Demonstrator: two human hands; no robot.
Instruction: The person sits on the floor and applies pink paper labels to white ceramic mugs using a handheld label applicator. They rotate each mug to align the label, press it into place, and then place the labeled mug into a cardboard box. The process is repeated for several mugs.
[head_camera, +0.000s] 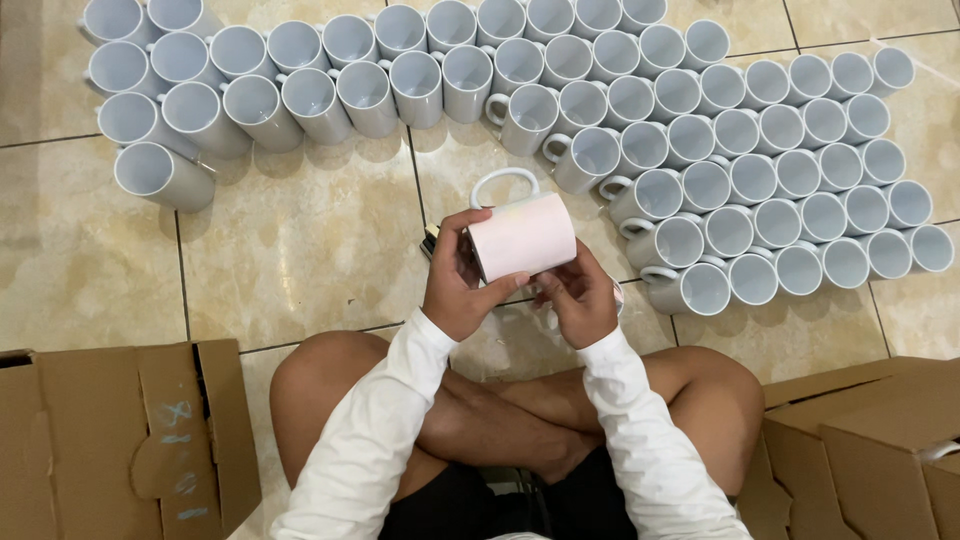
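Observation:
I sit cross-legged on a tiled floor and hold a white mug (520, 232) on its side in front of me, its handle pointing away. A pale pink sheet is wrapped around its body. My left hand (462, 285) grips the mug's open end, thumb across the wrap. My right hand (580, 298) is under the mug's lower right, fingers on the edge of the wrap. A small dark object peeks out on the floor behind my left hand; I cannot tell what it is.
Several rows of plain white mugs (640, 150) stand on the beige floor tiles (300, 250) from far left to far right. An open cardboard box (110, 430) sits at my left knee, another cardboard box (870, 440) at my right knee.

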